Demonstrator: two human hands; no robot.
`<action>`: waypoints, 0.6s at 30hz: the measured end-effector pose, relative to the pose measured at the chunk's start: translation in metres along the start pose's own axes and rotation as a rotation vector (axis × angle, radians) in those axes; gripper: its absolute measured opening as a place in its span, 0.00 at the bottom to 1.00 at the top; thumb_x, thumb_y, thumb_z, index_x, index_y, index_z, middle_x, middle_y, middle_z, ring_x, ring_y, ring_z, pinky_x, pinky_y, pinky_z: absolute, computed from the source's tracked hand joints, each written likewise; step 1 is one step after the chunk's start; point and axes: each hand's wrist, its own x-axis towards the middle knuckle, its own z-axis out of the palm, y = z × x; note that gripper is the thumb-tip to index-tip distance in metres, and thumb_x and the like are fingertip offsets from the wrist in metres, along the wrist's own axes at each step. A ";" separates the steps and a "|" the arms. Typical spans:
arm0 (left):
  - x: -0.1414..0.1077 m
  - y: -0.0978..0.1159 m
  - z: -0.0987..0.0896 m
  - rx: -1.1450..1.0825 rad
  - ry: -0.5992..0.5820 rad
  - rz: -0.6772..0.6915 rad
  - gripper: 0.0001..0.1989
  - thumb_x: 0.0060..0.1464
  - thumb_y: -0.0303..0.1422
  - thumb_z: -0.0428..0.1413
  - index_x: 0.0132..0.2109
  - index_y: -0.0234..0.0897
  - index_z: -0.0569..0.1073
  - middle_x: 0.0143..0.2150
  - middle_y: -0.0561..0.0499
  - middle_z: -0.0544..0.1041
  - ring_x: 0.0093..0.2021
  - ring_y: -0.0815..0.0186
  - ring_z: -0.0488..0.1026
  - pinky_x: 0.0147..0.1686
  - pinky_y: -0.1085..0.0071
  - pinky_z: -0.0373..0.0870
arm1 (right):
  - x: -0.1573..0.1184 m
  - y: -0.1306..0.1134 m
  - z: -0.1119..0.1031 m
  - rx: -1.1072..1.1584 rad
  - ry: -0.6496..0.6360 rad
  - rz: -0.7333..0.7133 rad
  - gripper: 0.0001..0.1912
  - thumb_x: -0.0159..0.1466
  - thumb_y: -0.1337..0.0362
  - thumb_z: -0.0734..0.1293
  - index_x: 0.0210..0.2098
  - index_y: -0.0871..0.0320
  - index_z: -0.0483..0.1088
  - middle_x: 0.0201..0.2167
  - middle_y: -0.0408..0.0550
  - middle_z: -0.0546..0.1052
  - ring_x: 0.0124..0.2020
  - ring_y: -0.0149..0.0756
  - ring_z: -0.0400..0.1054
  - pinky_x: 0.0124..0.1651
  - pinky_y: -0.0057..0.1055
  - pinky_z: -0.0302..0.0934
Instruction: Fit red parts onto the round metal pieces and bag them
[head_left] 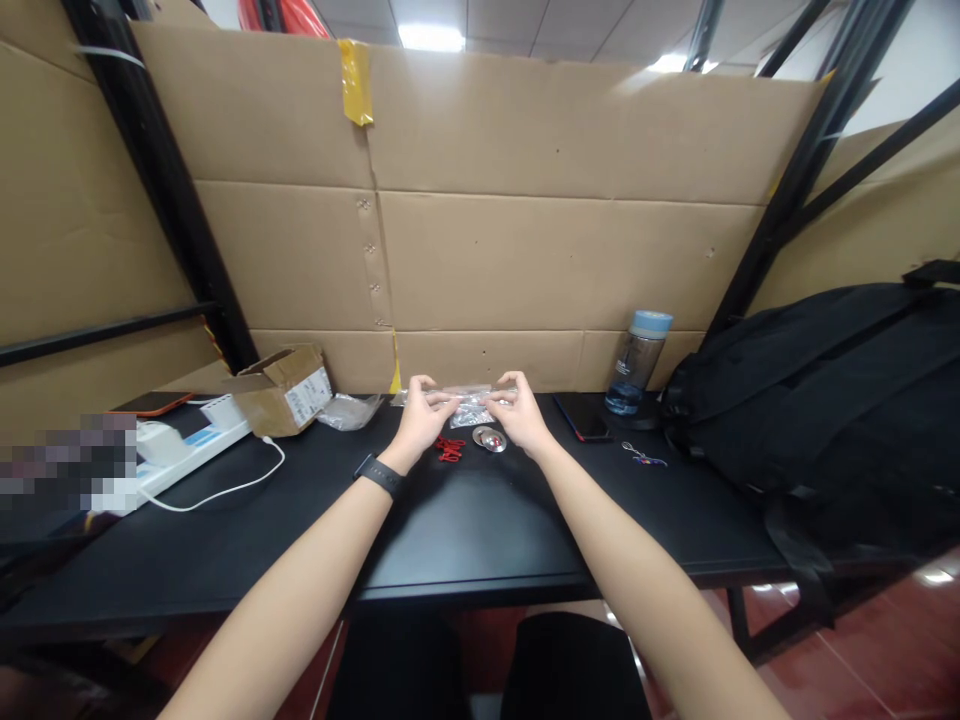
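Between my two hands a clear plastic bag (471,400) is held up above the far part of the black table (472,530). My left hand (426,412) pinches its left side, thumb and fingers pressed together. On the other side, my right hand (519,408) grips the bag the same way. What the bag contains, if anything, is too small to tell. Just below the hands lie a bundle of red cord (450,449) and some round, shiny metal discs (491,439). A dark watch band (380,475) circles my left wrist.
To the left are an opened cardboard box (289,390), a crumpled plastic bag (349,411) and a white power strip (187,455) with a cable. Rightward lie a phone (583,417), a water bottle (637,365), a small keychain-like trinket (643,456) and a black backpack (825,400). Cardboard panels (487,250) wall the back.
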 end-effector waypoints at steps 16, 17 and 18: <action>-0.006 0.020 -0.001 0.184 -0.313 0.043 0.27 0.53 0.34 0.62 0.61 0.36 0.74 0.53 0.42 0.79 0.41 0.60 0.79 0.47 0.62 0.76 | -0.001 -0.008 -0.006 -0.022 -0.059 0.026 0.26 0.55 0.67 0.71 0.53 0.57 0.76 0.45 0.51 0.82 0.34 0.36 0.77 0.39 0.31 0.71; -0.006 0.020 -0.002 0.204 -0.349 0.044 0.28 0.52 0.32 0.61 0.61 0.36 0.73 0.53 0.42 0.79 0.39 0.62 0.79 0.45 0.63 0.76 | -0.001 -0.009 -0.007 -0.029 -0.074 0.007 0.23 0.55 0.67 0.71 0.51 0.57 0.78 0.46 0.51 0.82 0.36 0.37 0.77 0.40 0.31 0.71; -0.005 0.019 -0.004 0.225 -0.392 0.041 0.29 0.52 0.29 0.61 0.62 0.37 0.72 0.52 0.43 0.80 0.36 0.64 0.78 0.42 0.64 0.76 | -0.001 -0.010 -0.009 -0.040 -0.091 -0.003 0.20 0.55 0.67 0.71 0.48 0.58 0.79 0.45 0.51 0.82 0.37 0.37 0.77 0.40 0.30 0.71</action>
